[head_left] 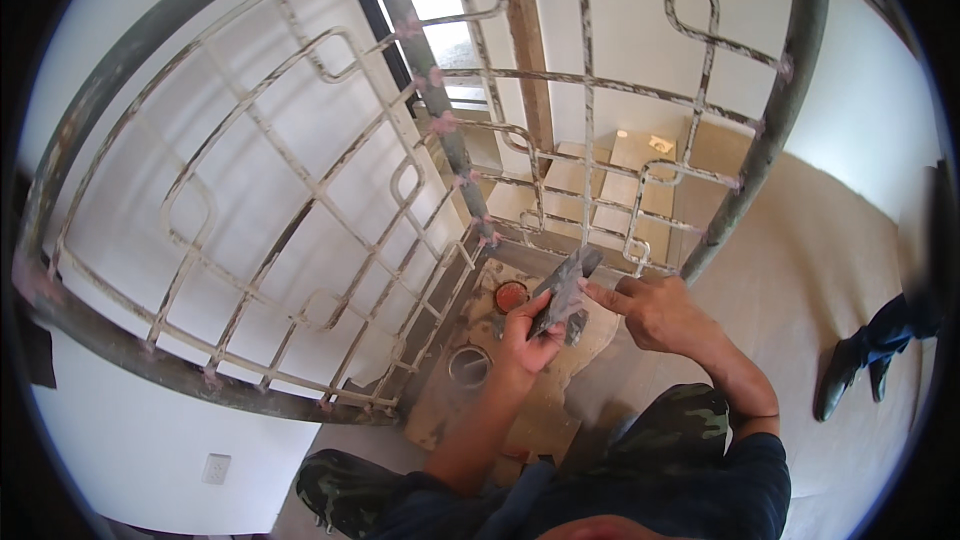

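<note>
A grey plate (pixel 562 298) is pinched in the left hand's (pixel 531 345) grip above a stained brown sheet (pixel 530 418), apparently tilted to present its face. It is touched by the right hand's (pixel 662 316) extended index finger; whether anything is gripped by the curled fingers cannot be told. A red-filled container (pixel 511 297) is placed below, presumably for easy reach.
</note>
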`<action>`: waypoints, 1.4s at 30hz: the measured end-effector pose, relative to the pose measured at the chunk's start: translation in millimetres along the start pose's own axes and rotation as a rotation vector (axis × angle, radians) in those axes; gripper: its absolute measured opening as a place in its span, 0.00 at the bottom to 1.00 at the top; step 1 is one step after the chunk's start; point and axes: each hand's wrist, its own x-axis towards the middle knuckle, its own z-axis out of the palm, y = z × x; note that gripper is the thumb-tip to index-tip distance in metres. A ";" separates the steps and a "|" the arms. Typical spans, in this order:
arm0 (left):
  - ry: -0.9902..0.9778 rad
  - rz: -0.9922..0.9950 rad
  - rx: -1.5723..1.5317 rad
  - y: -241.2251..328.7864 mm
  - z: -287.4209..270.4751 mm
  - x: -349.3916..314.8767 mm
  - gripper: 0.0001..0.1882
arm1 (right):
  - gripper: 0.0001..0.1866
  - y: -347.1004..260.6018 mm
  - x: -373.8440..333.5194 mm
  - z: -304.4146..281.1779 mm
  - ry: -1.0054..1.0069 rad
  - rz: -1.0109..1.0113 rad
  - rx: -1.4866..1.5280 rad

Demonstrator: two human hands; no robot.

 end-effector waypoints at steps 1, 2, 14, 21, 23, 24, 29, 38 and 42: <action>-0.096 -0.010 -0.063 5.1 0.7 -0.6 0.11 | 0.43 -0.8 3.9 -7.9 0.045 -0.058 -0.042; -0.192 -0.037 -0.105 12.3 2.3 -0.4 0.11 | 0.43 -2.4 9.0 -13.3 0.026 -0.057 -0.006; -0.312 0.161 -0.020 34.6 20.0 -12.8 0.14 | 0.49 -37.7 61.5 -8.2 -0.191 0.153 1.362; -0.261 0.154 -0.068 49.1 13.4 -4.2 0.15 | 0.47 -44.9 72.9 -8.9 0.129 0.032 0.405; -0.379 0.055 -0.168 51.5 15.8 1.7 0.16 | 0.46 -40.6 75.0 -11.1 0.125 0.062 0.154; -0.441 0.028 -0.230 53.3 17.0 2.7 0.17 | 0.46 -37.6 75.4 -14.1 0.129 0.044 0.035; -0.294 0.019 -0.283 58.5 25.9 7.5 0.14 | 0.45 -29.7 87.3 -25.9 0.138 0.022 -0.138; -0.228 0.062 -0.248 61.7 38.0 10.1 0.12 | 0.42 -14.4 101.4 -11.3 0.168 -0.024 -0.122; -0.265 0.082 -0.246 61.8 38.1 10.2 0.14 | 0.42 -6.3 99.6 -7.6 0.194 -0.045 -0.112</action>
